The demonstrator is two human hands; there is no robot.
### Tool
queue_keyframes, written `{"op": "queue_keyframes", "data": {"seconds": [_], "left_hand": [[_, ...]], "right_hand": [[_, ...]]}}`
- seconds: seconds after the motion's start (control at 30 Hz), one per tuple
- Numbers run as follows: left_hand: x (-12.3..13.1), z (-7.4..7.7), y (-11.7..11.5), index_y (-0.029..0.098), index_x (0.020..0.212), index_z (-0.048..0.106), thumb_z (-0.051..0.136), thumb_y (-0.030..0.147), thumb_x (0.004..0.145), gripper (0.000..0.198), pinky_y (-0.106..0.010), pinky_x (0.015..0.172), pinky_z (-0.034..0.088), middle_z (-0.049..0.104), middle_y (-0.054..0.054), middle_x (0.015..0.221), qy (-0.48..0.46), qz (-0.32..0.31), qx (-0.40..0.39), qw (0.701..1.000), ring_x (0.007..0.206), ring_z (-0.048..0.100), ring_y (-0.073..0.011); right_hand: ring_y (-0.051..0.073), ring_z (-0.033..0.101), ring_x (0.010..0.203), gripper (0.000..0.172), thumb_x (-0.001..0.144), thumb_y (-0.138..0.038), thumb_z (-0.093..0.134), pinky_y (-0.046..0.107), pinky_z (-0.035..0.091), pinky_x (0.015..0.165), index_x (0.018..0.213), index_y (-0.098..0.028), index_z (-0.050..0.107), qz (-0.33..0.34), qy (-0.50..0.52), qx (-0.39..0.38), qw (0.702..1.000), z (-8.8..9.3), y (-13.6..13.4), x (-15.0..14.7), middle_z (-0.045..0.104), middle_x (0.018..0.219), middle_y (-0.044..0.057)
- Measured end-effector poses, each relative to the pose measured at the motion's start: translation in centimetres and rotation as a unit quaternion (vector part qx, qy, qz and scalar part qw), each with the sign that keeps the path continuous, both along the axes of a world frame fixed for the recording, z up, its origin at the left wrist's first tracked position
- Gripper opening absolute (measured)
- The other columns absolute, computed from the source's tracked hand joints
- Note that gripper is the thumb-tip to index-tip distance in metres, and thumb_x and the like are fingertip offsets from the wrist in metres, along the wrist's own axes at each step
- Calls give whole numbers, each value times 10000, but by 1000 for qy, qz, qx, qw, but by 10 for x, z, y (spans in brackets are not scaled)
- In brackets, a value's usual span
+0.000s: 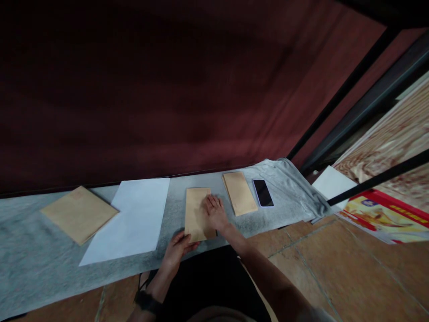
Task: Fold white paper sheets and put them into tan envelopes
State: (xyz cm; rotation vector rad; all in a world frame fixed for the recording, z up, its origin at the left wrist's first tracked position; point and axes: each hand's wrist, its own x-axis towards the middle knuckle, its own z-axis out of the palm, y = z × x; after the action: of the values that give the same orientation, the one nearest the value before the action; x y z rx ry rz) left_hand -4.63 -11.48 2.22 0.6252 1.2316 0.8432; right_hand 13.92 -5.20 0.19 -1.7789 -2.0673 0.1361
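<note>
A brown paper envelope point(196, 214) lies before me on the grey cloth. My left hand point(177, 250) grips its near left corner, thumb on top and fingers underneath. My right hand point(216, 212) rests flat on the envelope's right side, fingers stretched out. To the right is a small stack of brown envelopes point(239, 192), apart from both hands. Left of me lie white paper sheets point(137, 214), and a pile of larger brown envelopes point(78, 212) overlaps their left edge.
A phone point(263, 193) with a dark screen lies right of the envelope stack. Grey cloth point(284, 197) covers the long narrow table against a dark red curtain point(201, 112). Black metal bars point(345, 94) and a red and yellow box point(385, 214) stand at the right.
</note>
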Motion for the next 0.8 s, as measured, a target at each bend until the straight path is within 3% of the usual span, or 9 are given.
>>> {"op": "queue_keyframes", "data": {"seconds": [0.1, 0.17, 0.23, 0.3, 0.4, 0.53, 0.67, 0.73, 0.8], "left_hand": [[-1, 3, -3, 167, 1031, 715, 827, 417, 660, 461, -381, 775, 627, 783, -89, 954, 21, 18, 32, 999, 821, 760, -256], [2, 12, -2, 171, 1051, 718, 828, 442, 653, 494, -381, 761, 629, 781, -89, 991, 43, 13, 54, 998, 852, 758, -272], [9, 26, -1, 176, 1052, 725, 837, 474, 643, 518, -382, 784, 626, 776, -98, 1045, 58, -2, 84, 995, 904, 753, -288], [17, 42, 1, 187, 1104, 721, 793, 551, 699, 550, -384, 850, 613, 754, -113, 1146, 50, -5, 115, 992, 1024, 730, -297], [29, 57, -1, 218, 1266, 656, 635, 641, 833, 606, -397, 926, 586, 677, -122, 1327, 17, 24, 125, 992, 1200, 657, -287], [43, 51, -6, 206, 1249, 655, 798, 562, 712, 660, -376, 896, 582, 674, -135, 1324, 25, 24, 64, 997, 1197, 652, -297], [56, 31, -10, 175, 1047, 700, 858, 531, 614, 582, -326, 796, 576, 770, -92, 1031, -11, -5, 65, 998, 944, 727, -244], [58, 24, -9, 165, 924, 679, 865, 519, 587, 523, -280, 693, 552, 756, -43, 828, 7, 14, 77, 997, 766, 712, -191], [55, 18, -5, 172, 866, 637, 855, 513, 583, 494, -251, 575, 504, 705, -2, 686, 28, 12, 78, 996, 619, 661, -157]], "right_hand": [[265, 403, 1451, 694, 929, -477, 629, 447, 378, 1170, 1512, -166, 418, 131, 30, -14, 991, 7, -45, -9, 450, 1560, 148], [305, 342, 1484, 845, 866, -469, 690, 483, 355, 1188, 1553, -122, 341, 155, 43, -37, 986, 15, -69, -12, 385, 1591, 184], [292, 346, 1483, 718, 901, -286, 614, 488, 307, 1220, 1553, -132, 355, 127, 89, -31, 988, 25, -77, -14, 395, 1588, 171], [248, 437, 1431, 570, 944, -193, 489, 438, 345, 1207, 1511, -163, 440, 76, 224, -6, 972, 37, -72, -14, 490, 1530, 140], [219, 612, 1258, 430, 1025, -310, 387, 394, 476, 1101, 1404, -200, 560, -40, 481, 34, 875, 49, -56, -17, 660, 1343, 103], [228, 700, 1101, 544, 1050, -502, 253, 377, 579, 935, 1356, -183, 570, -112, 619, 34, 776, 49, -51, -30, 713, 1221, 120], [236, 690, 1094, 503, 957, -567, 484, 366, 565, 941, 1234, -176, 635, -123, 771, -15, 624, 36, -67, -43, 733, 1158, 92], [230, 696, 1040, 463, 882, -557, 606, 357, 564, 917, 1161, -191, 661, -140, 798, -43, 585, 28, -74, -44, 747, 1089, 60], [222, 708, 928, 446, 828, -556, 665, 348, 578, 834, 1100, -203, 669, -156, 803, -75, 571, 19, -78, -40, 750, 997, 39]]}}
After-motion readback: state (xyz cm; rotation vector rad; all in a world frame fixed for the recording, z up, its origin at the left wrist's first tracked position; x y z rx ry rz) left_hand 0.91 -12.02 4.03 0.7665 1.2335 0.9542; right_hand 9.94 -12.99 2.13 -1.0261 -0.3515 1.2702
